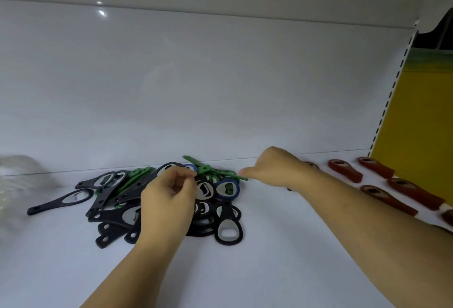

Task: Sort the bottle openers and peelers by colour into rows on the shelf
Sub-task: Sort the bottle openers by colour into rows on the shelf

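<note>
A mixed pile lies at the back middle of the white shelf (282, 246): several black bottle openers (229, 230), green peelers (207, 169) and blue-rimmed openers (226, 188). My left hand (169, 202) is over the pile, with thumb and forefinger pinched together at the left part of a green peeler. My right hand (277, 168) reaches in from the right with curled fingers and pinches the right end of a green peeler (242, 177). Red openers (345, 170) lie in rows at the right.
The shelf's white back wall (220, 87) stands right behind the pile. A slotted upright (389, 96) and a yellow panel (421, 116) close off the right side. Something pale and blurred (17, 177) sits at the far left. More black openers (61, 201) spread leftward.
</note>
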